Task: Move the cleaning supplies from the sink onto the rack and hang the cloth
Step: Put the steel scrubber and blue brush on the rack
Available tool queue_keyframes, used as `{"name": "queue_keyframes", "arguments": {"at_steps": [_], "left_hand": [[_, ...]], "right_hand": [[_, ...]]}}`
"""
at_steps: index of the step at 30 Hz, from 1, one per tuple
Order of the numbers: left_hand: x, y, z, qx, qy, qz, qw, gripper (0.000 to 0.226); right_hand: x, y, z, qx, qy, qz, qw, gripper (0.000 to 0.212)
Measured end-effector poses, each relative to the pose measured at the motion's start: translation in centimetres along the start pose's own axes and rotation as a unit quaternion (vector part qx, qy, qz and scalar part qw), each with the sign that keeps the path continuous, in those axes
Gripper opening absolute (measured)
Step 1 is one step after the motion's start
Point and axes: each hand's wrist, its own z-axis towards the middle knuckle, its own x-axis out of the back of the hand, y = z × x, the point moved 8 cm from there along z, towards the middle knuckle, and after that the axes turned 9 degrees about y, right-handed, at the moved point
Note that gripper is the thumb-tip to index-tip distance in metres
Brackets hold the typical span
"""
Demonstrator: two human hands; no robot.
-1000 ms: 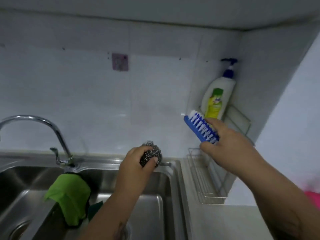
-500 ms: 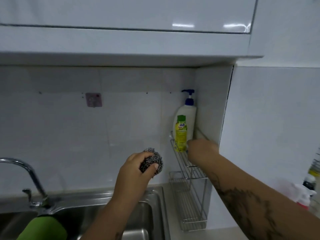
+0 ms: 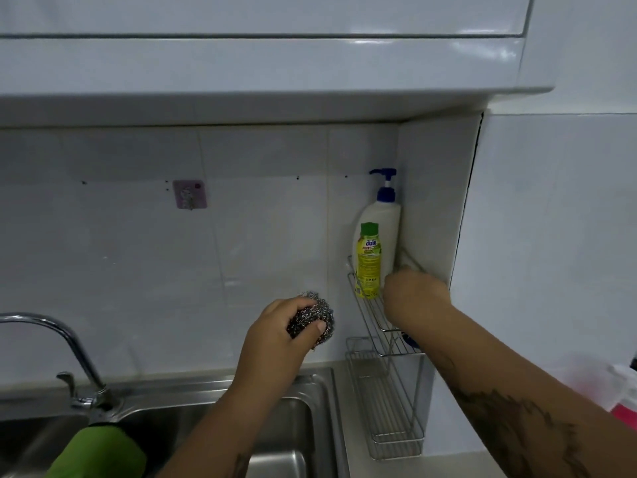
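Note:
My left hand [image 3: 275,343] grips a steel wool scourer [image 3: 315,319] in the air above the sink's [image 3: 310,391] right corner, just left of the wire rack [image 3: 389,419]. My right hand [image 3: 413,298] rests knuckles-up on the rack's upper shelf [image 3: 367,307], curled over the blue brush [image 3: 411,340]. Only a dark blue end of the brush shows under my wrist; my fingers are hidden. A green cloth [image 3: 100,450] hangs over the sink's divider at the bottom left.
A white pump bottle [image 3: 384,219] and a yellow-green bottle [image 3: 368,263] stand at the back of the upper shelf. A purple wall hook [image 3: 189,194] sits on the tiles. The faucet [image 3: 51,339] curves at the left. A pink and white object [image 3: 620,391] lies at the right edge.
My right hand carried the blue brush from mid-air down onto the rack's upper shelf. The view tilted up and right. My left hand kept the scourer near the same spot.

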Motion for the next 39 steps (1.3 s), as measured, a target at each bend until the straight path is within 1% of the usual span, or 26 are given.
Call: {"name": "queue_keyframes", "arguments": {"at_steps": [1, 2, 3, 4, 5, 6, 7, 9, 10, 11, 13, 16, 19, 21, 23, 25, 27, 29, 30, 31, 33, 34, 35, 37, 39], "left_hand": [[-0.3, 0.9, 0.4, -0.013, -0.004, 0.001, 1.000, 0.031], [-0.8, 1.9, 0.8, -0.027, -0.007, 0.002, 1.000, 0.032], [-1.3, 2.9, 1.1, -0.043, -0.011, 0.004, 0.999, 0.032], [-2.0, 4.0, 1.4, -0.062, -0.014, 0.009, 0.998, 0.033], [-2.9, 5.0, 1.5, -0.084, -0.018, 0.017, 0.996, 0.033], [-3.9, 5.9, 1.6, -0.104, -0.023, 0.028, 0.994, 0.034], [-5.0, 6.6, 1.6, -0.121, -0.032, 0.039, 0.991, 0.036], [-7.3, 7.4, 1.6, -0.144, -0.053, 0.065, 0.986, 0.040], [-8.4, 7.5, 1.7, -0.156, -0.062, 0.083, 0.982, 0.041], [-9.3, 7.6, 1.7, -0.169, -0.073, 0.105, 0.977, 0.042], [-10.9, 7.5, 1.8, -0.191, -0.099, 0.154, 0.964, 0.042], [-12.7, 7.1, 1.9, -0.209, -0.136, 0.219, 0.943, 0.045], [-13.7, 6.8, 2.4, -0.226, -0.150, 0.318, 0.908, 0.041], [-14.0, 5.8, 2.9, -0.210, -0.169, 0.361, 0.893, 0.045], [-14.2, 4.7, 3.0, -0.186, -0.202, 0.370, 0.888, 0.051], [-14.2, 4.4, 2.9, -0.187, -0.219, 0.369, 0.884, 0.048], [-14.0, 4.5, 2.5, -0.174, -0.228, 0.342, 0.895, 0.043], [-13.1, 4.5, 1.8, -0.133, -0.227, 0.255, 0.930, 0.044], [-12.1, 4.4, 1.4, -0.110, -0.219, 0.200, 0.949, 0.048], [-11.0, 4.1, 1.0, -0.091, -0.212, 0.154, 0.961, 0.051], [-7.4, 2.2, 0.1, -0.046, -0.203, 0.101, 0.973, 0.055], [-5.2, 0.4, -0.5, -0.012, -0.202, 0.089, 0.975, 0.055], [-3.0, -2.1, -1.4, 0.035, -0.203, 0.082, 0.975, 0.055], [2.1, -8.4, -3.6, 0.145, -0.194, 0.086, 0.966, 0.053], [7.4, -15.0, -6.4, 0.234, -0.163, 0.132, 0.949, 0.051]], "right_hand": [[2.0, 0.3, -0.3, 0.012, 0.082, 0.061, 0.995, 0.030], [4.3, 0.9, -1.1, 0.031, 0.182, 0.126, 0.975, 0.027], [6.8, 1.7, -2.4, 0.054, 0.291, 0.174, 0.939, 0.027], [9.0, 2.9, -3.9, 0.070, 0.393, 0.198, 0.895, 0.028], [10.2, 4.1, -5.3, 0.070, 0.473, 0.202, 0.855, 0.032], [10.5, 5.1, -5.9, 0.053, 0.514, 0.192, 0.834, 0.038], [9.9, 6.0, -5.6, 0.033, 0.517, 0.177, 0.837, 0.047], [7.6, 6.9, -3.6, 0.007, 0.475, 0.138, 0.869, 0.064], [6.5, 6.9, -2.7, 0.013, 0.463, 0.117, 0.879, 0.069], [5.6, 6.9, -2.0, 0.022, 0.465, 0.098, 0.879, 0.072], [4.8, 6.9, -1.4, 0.024, 0.497, 0.073, 0.865, 0.072], [4.6, 6.9, -1.4, 0.014, 0.542, 0.068, 0.838, 0.069], [4.4, 6.8, -1.5, 0.027, 0.557, 0.075, 0.827, 0.069], [4.3, 6.9, -1.4, 0.030, 0.561, 0.077, 0.824, 0.068], [4.3, 6.9, -1.5, 0.026, 0.571, 0.074, 0.817, 0.066], [4.3, 6.9, -1.6, 0.024, 0.577, 0.073, 0.813, 0.062], [4.5, 7.0, -1.6, 0.025, 0.576, 0.074, 0.814, 0.060], [4.6, 7.1, -1.6, 0.020, 0.561, 0.070, 0.825, 0.059], [4.7, 7.1, -1.7, 0.015, 0.541, 0.077, 0.837, 0.060], [4.9, 7.2, -1.8, 0.006, 0.515, 0.098, 0.852, 0.063], [5.6, 6.2, -2.2, -0.014, 0.444, 0.172, 0.879, 0.077], [6.1, 5.2, -3.1, -0.019, 0.419, 0.215, 0.882, 0.083], [6.6, 3.7, -4.2, -0.012, 0.410, 0.258, 0.875, 0.086], [7.0, -0.6, -6.8, 0.030, 0.403, 0.320, 0.857, 0.083], [5.2, -6.0, -8.8, 0.079, 0.353, 0.356, 0.862, 0.077]]}}
